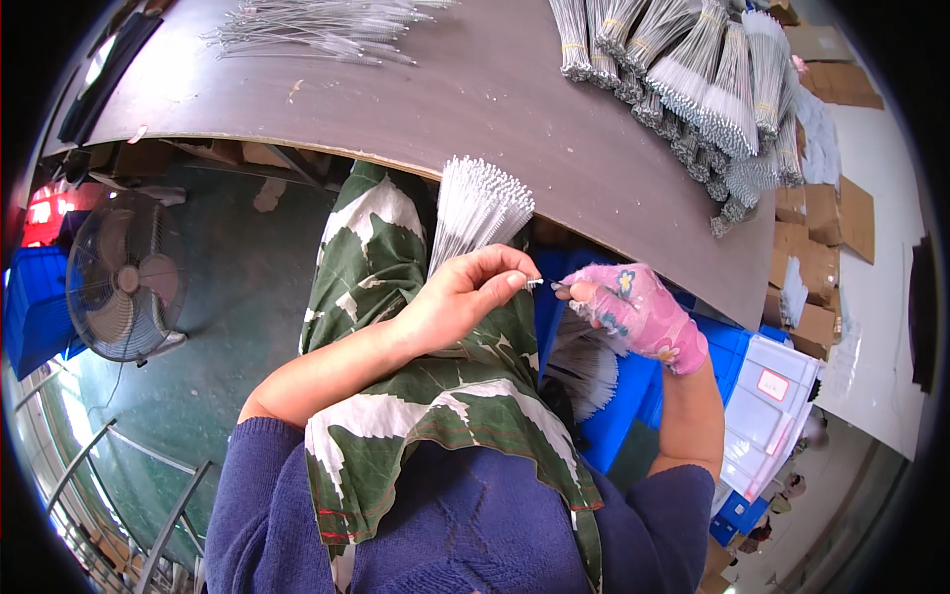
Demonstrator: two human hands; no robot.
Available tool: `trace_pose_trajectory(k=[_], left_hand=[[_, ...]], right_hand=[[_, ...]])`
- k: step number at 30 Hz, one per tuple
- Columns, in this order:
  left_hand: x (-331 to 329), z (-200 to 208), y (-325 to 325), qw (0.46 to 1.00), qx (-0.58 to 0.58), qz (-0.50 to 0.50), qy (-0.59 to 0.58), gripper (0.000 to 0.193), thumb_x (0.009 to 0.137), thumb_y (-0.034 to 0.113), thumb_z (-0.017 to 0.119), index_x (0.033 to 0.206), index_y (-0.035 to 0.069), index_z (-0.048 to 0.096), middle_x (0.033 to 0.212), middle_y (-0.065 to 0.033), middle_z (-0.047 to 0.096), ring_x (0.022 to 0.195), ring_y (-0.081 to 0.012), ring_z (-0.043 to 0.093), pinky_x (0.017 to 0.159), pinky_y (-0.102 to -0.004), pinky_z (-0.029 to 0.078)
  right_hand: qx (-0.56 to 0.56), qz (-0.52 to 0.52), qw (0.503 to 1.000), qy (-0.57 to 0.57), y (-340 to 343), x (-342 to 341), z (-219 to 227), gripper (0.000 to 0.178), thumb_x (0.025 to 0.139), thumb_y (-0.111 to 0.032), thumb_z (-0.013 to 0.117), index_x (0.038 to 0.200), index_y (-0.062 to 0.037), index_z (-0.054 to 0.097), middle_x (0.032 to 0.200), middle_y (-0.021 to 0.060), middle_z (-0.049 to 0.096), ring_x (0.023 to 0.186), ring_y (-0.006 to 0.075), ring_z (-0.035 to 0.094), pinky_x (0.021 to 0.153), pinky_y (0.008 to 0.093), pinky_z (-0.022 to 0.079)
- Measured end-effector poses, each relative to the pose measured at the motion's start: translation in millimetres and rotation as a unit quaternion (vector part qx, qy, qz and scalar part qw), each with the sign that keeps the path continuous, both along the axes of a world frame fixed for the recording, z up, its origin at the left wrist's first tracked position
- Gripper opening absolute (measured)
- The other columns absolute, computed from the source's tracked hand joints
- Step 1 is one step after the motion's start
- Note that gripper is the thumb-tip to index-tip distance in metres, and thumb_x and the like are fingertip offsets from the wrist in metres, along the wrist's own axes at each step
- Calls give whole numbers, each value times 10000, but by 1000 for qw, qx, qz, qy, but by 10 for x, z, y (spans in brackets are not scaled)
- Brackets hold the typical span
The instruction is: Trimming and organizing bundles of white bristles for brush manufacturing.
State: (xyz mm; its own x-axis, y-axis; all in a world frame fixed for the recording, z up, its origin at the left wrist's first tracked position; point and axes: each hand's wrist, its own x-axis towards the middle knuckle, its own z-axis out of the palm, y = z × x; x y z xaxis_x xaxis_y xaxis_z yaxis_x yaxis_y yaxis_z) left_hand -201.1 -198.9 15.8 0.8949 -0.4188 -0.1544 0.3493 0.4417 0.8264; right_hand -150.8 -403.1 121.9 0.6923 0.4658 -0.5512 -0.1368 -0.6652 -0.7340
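Observation:
My left hand [463,299] is bare and closed, pinching a small white-tipped piece [534,282] between thumb and forefinger. Just across a narrow gap, my right hand [643,312] wears a pink fingerless glove with flower patterns. Its fingers are pressed together around a small dark piece, too tiny to make out. Behind my left hand, a bundle of thin wire brushes [483,203] with white tips stands fanned out by the table edge, its lower end hidden. Below my right hand, another fanned bundle of thin wires [582,368] sits by a blue bin [618,411].
The brown table [396,119] carries loose wire brushes [317,30] at far left and a pile of tied bundles [703,84] at far right. A fan [127,279] stands on the floor to the left. Cardboard boxes [816,223] and a whitish plastic crate [767,406] are at right.

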Motion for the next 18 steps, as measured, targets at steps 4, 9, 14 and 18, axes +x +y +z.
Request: trace_pose_trajectory(k=[4, 9, 14, 18], left_hand=[[76, 61, 95, 994, -39, -48, 95, 227, 947, 229, 526, 1032, 32, 602, 925, 35, 577, 862, -19, 482, 812, -192, 402], [160, -84, 133, 982, -89, -98, 132, 240, 927, 266, 549, 977, 40, 611, 781, 62, 515, 674, -3, 388, 587, -144, 310], [206, -65, 129, 979, -97, -112, 140, 230, 923, 258, 552, 953, 38, 609, 722, 77, 464, 629, -5, 339, 539, -150, 254], [233, -103, 155, 975, -102, -137, 141, 219, 913, 253, 578, 958, 43, 621, 800, 54, 546, 653, -18, 377, 570, -167, 286]], right_hand=[[-8, -39, 998, 50, 57, 76, -8, 346, 890, -311, 547, 918, 11, 670, 767, 12, 614, 620, 84, 507, 576, 238, 429], [-20, -16, 997, 69, 156, 146, 27, 295, 901, -273, 538, 890, -3, 657, 701, 20, 595, 658, 94, 514, 633, 257, 434], [-28, 22, 999, 40, 165, 186, 3, 287, 893, -271, 549, 877, -4, 655, 684, 42, 589, 656, 113, 506, 648, 280, 430], [-50, 42, 998, 21, 198, 212, 40, 290, 880, -283, 567, 857, -7, 653, 673, 62, 589, 655, 130, 503, 659, 303, 428]])
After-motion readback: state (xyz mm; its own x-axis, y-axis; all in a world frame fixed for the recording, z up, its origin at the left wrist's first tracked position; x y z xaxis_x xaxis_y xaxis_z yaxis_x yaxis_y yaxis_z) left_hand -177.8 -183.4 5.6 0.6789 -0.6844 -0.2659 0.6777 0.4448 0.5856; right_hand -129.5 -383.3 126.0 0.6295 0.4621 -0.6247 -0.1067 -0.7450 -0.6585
